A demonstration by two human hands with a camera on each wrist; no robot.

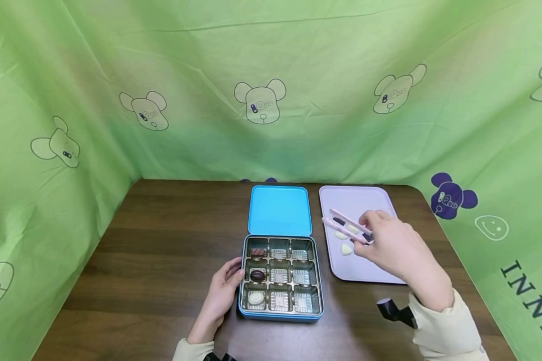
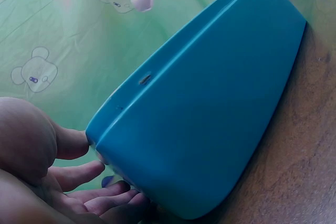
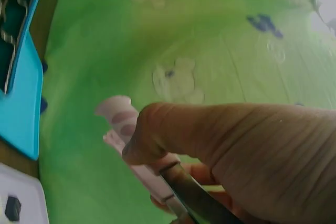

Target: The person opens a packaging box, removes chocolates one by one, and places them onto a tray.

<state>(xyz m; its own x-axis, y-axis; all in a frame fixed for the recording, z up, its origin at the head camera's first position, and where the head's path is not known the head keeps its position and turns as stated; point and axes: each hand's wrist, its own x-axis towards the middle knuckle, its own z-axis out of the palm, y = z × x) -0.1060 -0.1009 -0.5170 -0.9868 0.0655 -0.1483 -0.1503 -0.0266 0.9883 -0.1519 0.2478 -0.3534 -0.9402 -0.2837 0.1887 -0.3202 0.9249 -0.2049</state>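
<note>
A blue tin (image 1: 282,317) with a gold compartment insert stands on the table. Its left column holds a brown square chocolate (image 1: 257,252), a dark oval one (image 1: 257,275) and a round white one (image 1: 255,298). My left hand (image 1: 221,291) touches the tin's left side, thumb at the rim and fingers along the wall. In my right hand (image 1: 395,245) I hold small pink-tipped tongs (image 3: 149,179) over the lilac tray (image 1: 357,198). Their tips point left and stand apart. Below lie white chocolates (image 1: 346,249) and a dark chocolate (image 1: 339,220).
The tin's blue lid (image 1: 280,210) lies open behind it, close to the tray's left edge. A brown wooden table (image 1: 162,250) carries everything. Green printed cloth (image 1: 185,150) hangs around the back and sides.
</note>
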